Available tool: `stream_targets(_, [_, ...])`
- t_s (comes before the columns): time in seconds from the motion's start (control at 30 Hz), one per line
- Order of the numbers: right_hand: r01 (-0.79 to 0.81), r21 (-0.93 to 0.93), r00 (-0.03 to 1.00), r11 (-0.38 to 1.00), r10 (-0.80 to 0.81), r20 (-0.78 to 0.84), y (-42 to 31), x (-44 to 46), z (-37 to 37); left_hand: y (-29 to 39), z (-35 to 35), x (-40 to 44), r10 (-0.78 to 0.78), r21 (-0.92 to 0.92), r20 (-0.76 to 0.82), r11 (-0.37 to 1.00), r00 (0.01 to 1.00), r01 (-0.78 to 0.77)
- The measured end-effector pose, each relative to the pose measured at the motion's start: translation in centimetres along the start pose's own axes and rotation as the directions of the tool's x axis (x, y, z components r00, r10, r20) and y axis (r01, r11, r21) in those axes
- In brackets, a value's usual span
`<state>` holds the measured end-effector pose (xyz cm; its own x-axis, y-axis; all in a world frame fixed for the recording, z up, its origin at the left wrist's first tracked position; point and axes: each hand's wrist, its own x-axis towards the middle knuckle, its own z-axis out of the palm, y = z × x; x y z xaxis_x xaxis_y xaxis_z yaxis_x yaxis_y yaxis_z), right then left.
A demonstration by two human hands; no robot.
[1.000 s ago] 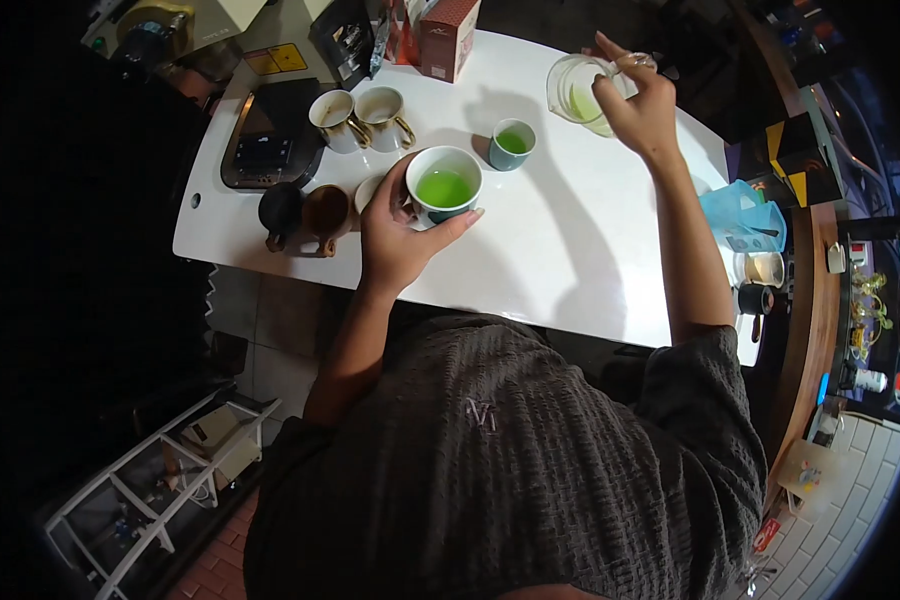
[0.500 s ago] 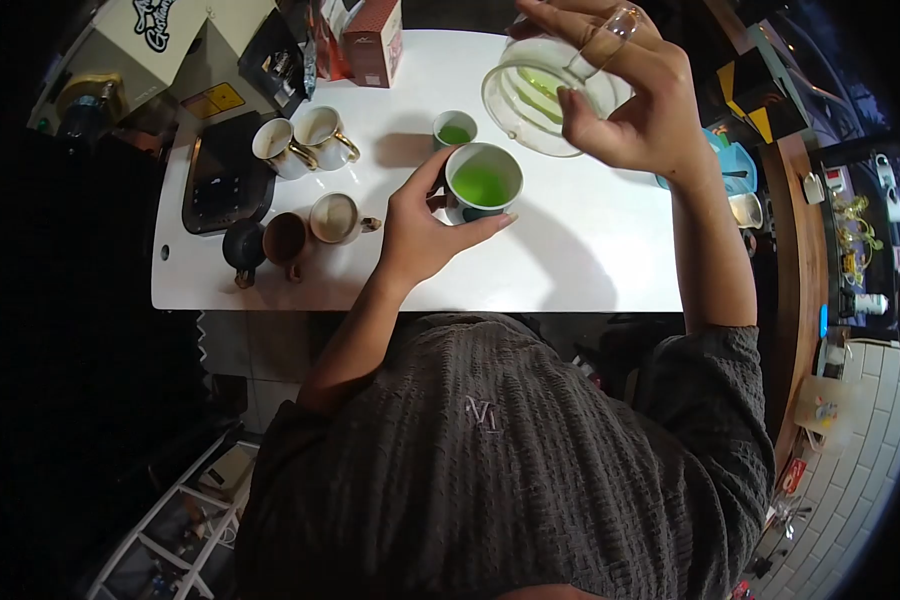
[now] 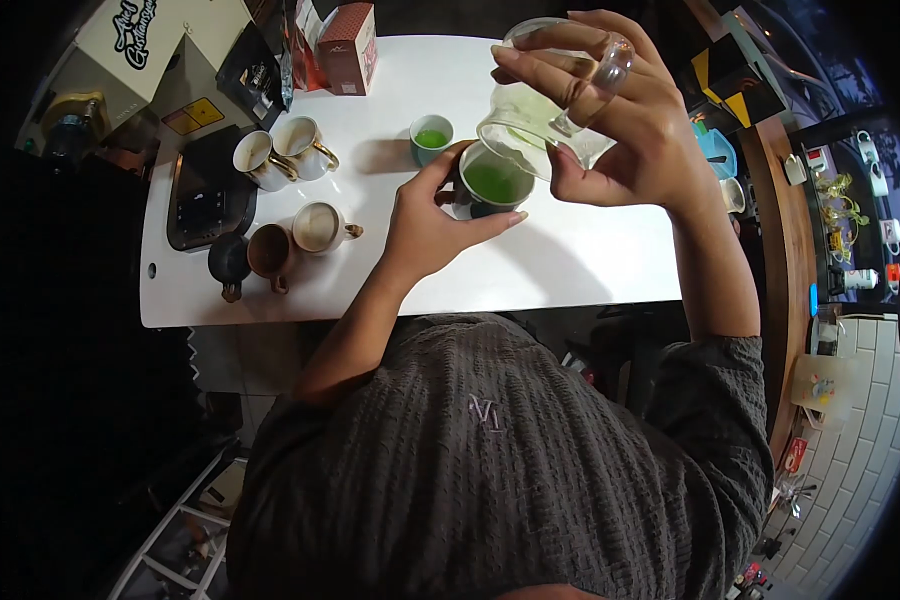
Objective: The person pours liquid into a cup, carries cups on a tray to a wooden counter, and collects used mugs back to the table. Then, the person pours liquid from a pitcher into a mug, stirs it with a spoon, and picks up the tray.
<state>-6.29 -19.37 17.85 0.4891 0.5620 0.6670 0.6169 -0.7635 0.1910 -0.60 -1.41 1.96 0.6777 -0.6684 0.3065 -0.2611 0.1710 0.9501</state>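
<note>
My left hand point(image 3: 422, 222) is wrapped round a cup point(image 3: 505, 203) with a white inside and bright green liquid in it. Above this cup, my right hand point(image 3: 642, 145) grips a clear glass pitcher point(image 3: 518, 108) by its handle. The pitcher is tipped, its rim low over the cup's right side, and a green film clings to the inner glass. Whether liquid is running out of it is hard to tell. Just behind my left fingers stands a smaller pale cup point(image 3: 431, 152), also holding green liquid.
Two white mugs with gold handles point(image 3: 302, 148) stand at the left, beside a black scale-like device point(image 3: 210, 200). Nearer are a beige mug point(image 3: 318, 228), a brown mug point(image 3: 270, 252) and a dark mug point(image 3: 229, 262). A red box point(image 3: 348, 50) sits at the back of the white table point(image 3: 410, 290).
The pitcher has come down and tilted further, its rim now overlapping the cup's right side. My left hand still holds the cup. The whole view has shifted slightly.
</note>
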Motion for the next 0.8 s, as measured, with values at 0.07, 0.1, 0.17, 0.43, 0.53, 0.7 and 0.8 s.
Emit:
stream_targets(0.07, [0.021, -0.012, 1.0, 1.0, -0.021, -0.006, 0.0, -0.1, 0.0, 0.0, 0.2, -0.1, -0.002, -0.008, 0.0, 1.0, 1.0, 0.002])
stream_targets(0.1, [0.027, -0.016, 1.0, 1.0, -0.027, -0.008, 0.0, -0.1, -0.1, -0.1, 0.3, -0.1, -0.006, -0.016, 0.0, 1.0, 1.0, 0.006])
stream_targets(0.17, [0.051, -0.024, 0.998, 0.998, -0.051, -0.021, -0.3, 0.3, -0.5, -0.3, 0.4, -0.1, -0.003, -0.017, 0.004, 1.0, 1.0, 0.003])
stream_targets(0.43, [0.124, -0.059, 0.992, 0.991, -0.126, -0.024, -0.5, 0.3, -0.2, -0.4, 0.4, -0.4, -0.011, -0.015, 0.011, 1.0, 1.0, 0.011])
stream_targets(0.53, [0.125, -0.064, 0.992, 0.99, -0.127, -0.02, -0.7, 0.3, -0.3, -0.7, 0.6, -0.5, -0.014, -0.028, 0.0, 1.0, 1.0, 0.014])
stream_targets(0.7, [0.461, -0.361, 0.817, 0.811, -0.547, -0.185, 1.5, 0.7, 0.9, -0.6, 0.9, -0.6, 0.0, -0.063, -0.007, 0.998, 1.0, -0.001])
stream_targets(0.8, [0.109, -0.141, 0.979, 0.984, -0.082, 0.187, -2.0, 0.0, -1.5, -0.5, 1.1, -0.8, -0.014, -0.059, -0.015, 0.998, 1.0, 0.013])
